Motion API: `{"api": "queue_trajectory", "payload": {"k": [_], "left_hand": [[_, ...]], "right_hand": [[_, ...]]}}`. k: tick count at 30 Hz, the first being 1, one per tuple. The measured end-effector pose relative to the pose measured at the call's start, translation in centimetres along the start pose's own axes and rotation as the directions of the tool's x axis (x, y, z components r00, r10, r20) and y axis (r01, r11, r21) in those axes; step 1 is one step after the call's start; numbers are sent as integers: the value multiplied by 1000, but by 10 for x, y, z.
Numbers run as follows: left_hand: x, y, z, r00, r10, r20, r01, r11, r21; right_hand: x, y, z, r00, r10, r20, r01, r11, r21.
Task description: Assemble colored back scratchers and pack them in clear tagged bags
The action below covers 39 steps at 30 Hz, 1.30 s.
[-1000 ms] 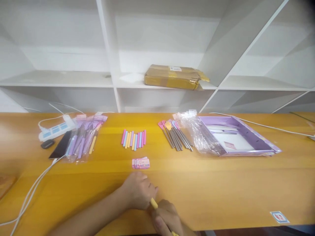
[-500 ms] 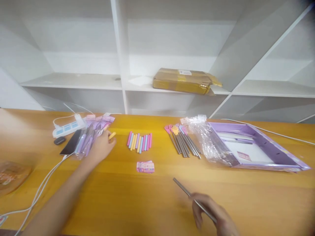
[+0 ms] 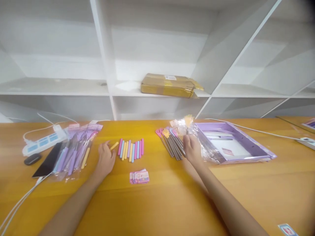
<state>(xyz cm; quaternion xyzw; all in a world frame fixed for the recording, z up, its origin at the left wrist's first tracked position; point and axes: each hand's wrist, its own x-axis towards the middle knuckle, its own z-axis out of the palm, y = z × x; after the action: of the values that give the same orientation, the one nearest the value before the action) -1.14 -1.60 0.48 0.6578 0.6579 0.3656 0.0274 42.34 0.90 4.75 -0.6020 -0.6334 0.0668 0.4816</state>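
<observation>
My left hand [image 3: 106, 159] pinches a short yellow handle [image 3: 114, 146] at the left end of a row of pink, blue, yellow and purple handles [image 3: 131, 150]. Farther right, my right hand [image 3: 193, 149] is closed round the shaft of a back scratcher whose yellow head [image 3: 188, 120] points away from me, slightly blurred. Right beside that hand lies a fan of back scratcher rods [image 3: 173, 146] with pink, yellow and purple claw heads. A small stack of pink printed cards [image 3: 139, 176] lies in front of the handles.
Bagged back scratchers [image 3: 73, 154] lie at left, near a black flat object [image 3: 48, 160], a white power strip [image 3: 44, 142] and cables. Clear plastic bags [image 3: 208, 149] lie against a purple box [image 3: 236, 142]. A taped carton [image 3: 169, 86] sits on the shelf behind.
My right hand has moved from the table's front to beside the rods, the yellow head now showing beyond it. My left hand has shifted from the bagged scratchers toward the handle row. The view has turned right.
</observation>
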Motion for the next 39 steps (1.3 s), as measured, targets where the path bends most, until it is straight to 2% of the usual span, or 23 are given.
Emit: {"api": "queue_trajectory", "payload": {"k": [4,8,12,19,24,31,35,39], "left_hand": [[-1,-4,9,998,50,39,-50,999,14],[2,-9,11,998,31,58,-32,999,10],[2,-8,7,997,3,78,1,999,-53],[2,4,1,982,20,188,16,982,-189],[2,3,1,983,14,185,28,975,-219],[2,0,2,987,9,158,26,976,-218],[2,-1,3,991,2,135,28,975,-219],[5,-5,1,995,-19,95,38,979,-201]], "right_hand": [[-14,26,10,990,-69,120,87,984,-153],[-17,41,14,970,-68,235,149,927,-346],[-17,44,13,974,-100,204,185,871,-455],[-16,52,14,978,-65,198,159,847,-507],[-18,51,15,973,-38,228,169,793,-586],[-18,50,14,977,-43,207,159,795,-585],[-17,45,10,978,-126,165,198,811,-551],[-21,32,4,955,-292,56,284,840,-462]]}}
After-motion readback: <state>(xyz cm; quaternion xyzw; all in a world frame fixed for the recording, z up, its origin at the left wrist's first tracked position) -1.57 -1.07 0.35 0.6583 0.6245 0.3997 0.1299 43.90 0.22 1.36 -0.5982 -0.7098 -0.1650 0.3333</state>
